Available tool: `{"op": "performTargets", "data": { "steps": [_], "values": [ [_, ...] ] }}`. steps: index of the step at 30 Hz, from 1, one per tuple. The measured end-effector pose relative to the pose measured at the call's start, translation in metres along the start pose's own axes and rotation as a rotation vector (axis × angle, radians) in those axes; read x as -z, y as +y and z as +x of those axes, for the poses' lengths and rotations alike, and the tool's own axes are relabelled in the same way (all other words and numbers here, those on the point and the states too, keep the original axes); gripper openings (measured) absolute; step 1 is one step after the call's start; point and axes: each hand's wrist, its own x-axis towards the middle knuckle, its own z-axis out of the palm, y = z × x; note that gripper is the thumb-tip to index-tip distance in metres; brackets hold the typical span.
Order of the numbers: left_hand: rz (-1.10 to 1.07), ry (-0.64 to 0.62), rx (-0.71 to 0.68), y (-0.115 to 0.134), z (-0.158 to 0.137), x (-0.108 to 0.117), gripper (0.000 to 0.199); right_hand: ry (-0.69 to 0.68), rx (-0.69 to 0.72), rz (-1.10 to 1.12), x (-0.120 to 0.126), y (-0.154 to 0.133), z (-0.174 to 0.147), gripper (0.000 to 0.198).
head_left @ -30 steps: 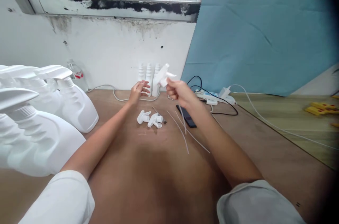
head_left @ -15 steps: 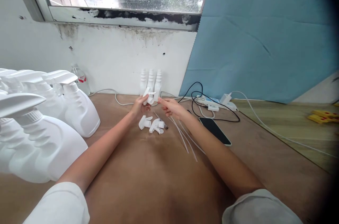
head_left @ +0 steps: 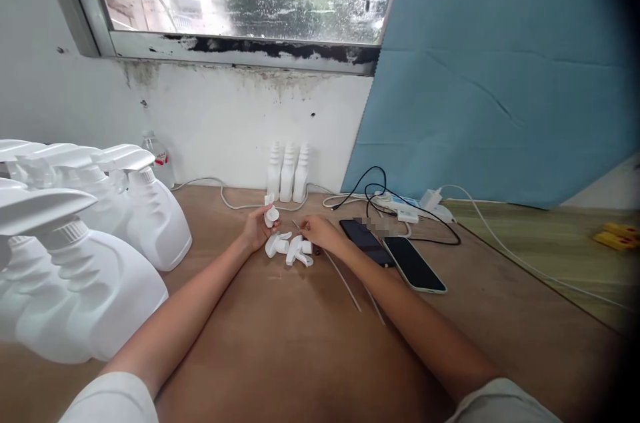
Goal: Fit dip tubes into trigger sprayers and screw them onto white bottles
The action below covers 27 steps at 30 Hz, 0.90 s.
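My left hand (head_left: 257,229) holds a white trigger spray head (head_left: 271,215), its round collar turned towards me. Fingers pinched together, my right hand (head_left: 317,231) is at the far ends of some thin clear plastic tubes (head_left: 345,283) and appears to grip one; the fingertips partly hide it. Two more white trigger spray heads, a left one (head_left: 277,245) and a right one (head_left: 300,251), lie on the table just in front of both hands. Beyond them, three small white bottles without heads (head_left: 287,173) stand upright against the wall.
Large white spray bottles (head_left: 113,283) crowd the left side. A clear drink bottle (head_left: 160,159) stands behind them. Right of my right arm lie two phones, a dark one (head_left: 365,241) and a pale-edged one (head_left: 415,264), with black cables (head_left: 430,240) and a power strip (head_left: 443,213).
My left hand has come nearer with the spray head, away from the small bottles, and turned its collar towards me. My right hand has moved down from beside it to the tubes.
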Motion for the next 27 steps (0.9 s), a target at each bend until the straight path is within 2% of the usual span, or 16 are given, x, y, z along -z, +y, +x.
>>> {"op": "performTargets", "data": {
  "steps": [3, 6, 12, 14, 18, 20, 24, 27],
  "values": [
    [0.005, -0.007, 0.025, 0.000, 0.000, -0.001, 0.018, 0.033, 0.072, 0.087, -0.001, 0.001, 0.001, 0.023],
    [0.003, -0.005, 0.030, 0.000, 0.001, 0.000, 0.017, 0.080, 0.164, 0.257, 0.009, -0.002, 0.002, 0.019],
    [0.017, 0.010, 0.048, -0.002, 0.005, 0.003, 0.029, 0.207, 0.330, 0.642, 0.037, -0.023, -0.005, 0.046],
    [0.029, 0.019, 0.056, -0.003, 0.006, 0.004, 0.032, 0.214, 0.357, 0.692, 0.038, -0.031, -0.010, 0.045],
    [0.061, 0.042, 0.076, -0.004, 0.009, 0.007, 0.036, 0.186, 0.421, 0.677, 0.027, -0.051, -0.022, 0.048],
    [0.078, 0.052, 0.085, -0.005, 0.011, 0.010, 0.037, 0.191, 0.450, 0.637, 0.021, -0.060, -0.027, 0.042],
    [0.101, 0.070, 0.097, -0.007, 0.014, 0.013, 0.028, 0.289, 0.477, 0.526, 0.016, -0.067, -0.034, 0.024],
    [0.109, 0.074, 0.096, -0.007, 0.014, 0.012, 0.031, 0.368, 0.514, 0.407, 0.015, -0.066, -0.036, 0.015]
  ]
}}
